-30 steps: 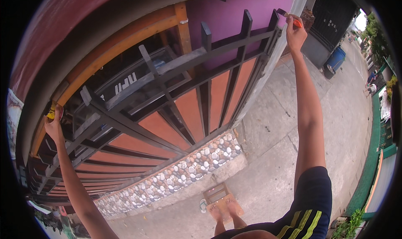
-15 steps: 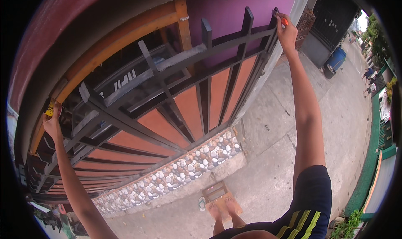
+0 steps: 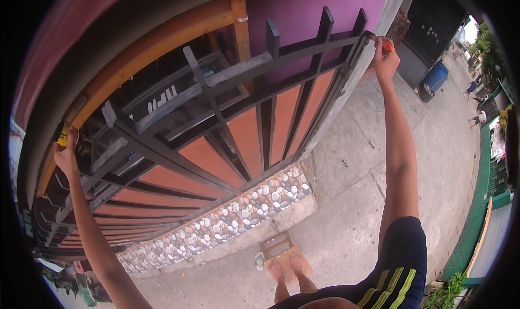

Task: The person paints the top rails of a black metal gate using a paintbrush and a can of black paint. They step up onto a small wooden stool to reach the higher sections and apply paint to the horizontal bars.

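Observation:
My right hand [image 3: 386,62] is closed on an orange-handled paintbrush [image 3: 388,47], its dark tip at the right end bar of the dark metal railing [image 3: 303,55]. The railing has salmon panels [image 3: 244,141] between its bars and unevenly grey patches on top. My left hand [image 3: 66,158] grips a small container with a yellow label [image 3: 67,137] at the far left, beside the orange wooden window frame [image 3: 95,106]. What is inside the container cannot be made out.
My bare feet stand on a wooden stool [image 3: 273,244], sandal [image 3: 259,261] beside it, below a pebbled ledge [image 3: 227,228]. A purple wall [image 3: 292,33] is behind the railing. A blue barrel [image 3: 436,76] stands by a dark gate [image 3: 428,19]. Distant people [image 3: 476,116] are along the road.
My right hand with the brush dipped left onto the end bar, then moved down and to the right along it. My left hand has shifted slightly left and up.

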Available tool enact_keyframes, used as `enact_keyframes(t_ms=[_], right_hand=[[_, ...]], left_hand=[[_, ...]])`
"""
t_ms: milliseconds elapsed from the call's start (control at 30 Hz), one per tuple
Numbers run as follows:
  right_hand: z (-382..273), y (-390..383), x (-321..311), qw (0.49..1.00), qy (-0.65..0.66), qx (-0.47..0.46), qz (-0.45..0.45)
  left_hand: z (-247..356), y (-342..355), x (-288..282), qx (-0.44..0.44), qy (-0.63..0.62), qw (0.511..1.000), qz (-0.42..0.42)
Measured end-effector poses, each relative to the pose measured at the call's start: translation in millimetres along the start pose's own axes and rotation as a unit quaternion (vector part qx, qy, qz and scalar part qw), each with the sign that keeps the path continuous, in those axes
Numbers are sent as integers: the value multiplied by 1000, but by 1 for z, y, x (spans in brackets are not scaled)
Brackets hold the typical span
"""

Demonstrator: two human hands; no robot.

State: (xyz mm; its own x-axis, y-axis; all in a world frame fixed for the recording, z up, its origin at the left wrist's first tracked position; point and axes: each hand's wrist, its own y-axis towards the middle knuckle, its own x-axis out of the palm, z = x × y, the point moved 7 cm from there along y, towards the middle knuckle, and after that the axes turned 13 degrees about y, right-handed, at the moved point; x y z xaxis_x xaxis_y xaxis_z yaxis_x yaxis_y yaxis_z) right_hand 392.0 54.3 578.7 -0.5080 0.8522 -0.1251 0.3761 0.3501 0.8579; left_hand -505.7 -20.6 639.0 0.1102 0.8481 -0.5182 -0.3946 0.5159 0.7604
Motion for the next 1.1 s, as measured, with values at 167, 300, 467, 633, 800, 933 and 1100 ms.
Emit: enact_keyframes(t_ms=[167,300,467,633,800,933,1100], right_hand=[[4,11,-14,989,103,12,102],[-9,13,3,995,97,14,36],[9,3,-54,992,9,65,111],[86,-50,-98,891,318,262,189],[84,-158,-123,814,365,428,144],[5,-172,-91,807,351,474,28],[-119,-114,-25,877,404,232,-116]], left_hand=[[1,-2,2,-7,15,1000,8],[-6,4,2,-6,36,999,-6],[7,-5,-3,-42,27,999,-16],[8,-4,-6,-39,-33,999,-18],[17,-5,2,-31,-24,999,-4],[9,-3,-11,-27,27,999,28],[15,-7,-3,-12,-3,1000,9]])
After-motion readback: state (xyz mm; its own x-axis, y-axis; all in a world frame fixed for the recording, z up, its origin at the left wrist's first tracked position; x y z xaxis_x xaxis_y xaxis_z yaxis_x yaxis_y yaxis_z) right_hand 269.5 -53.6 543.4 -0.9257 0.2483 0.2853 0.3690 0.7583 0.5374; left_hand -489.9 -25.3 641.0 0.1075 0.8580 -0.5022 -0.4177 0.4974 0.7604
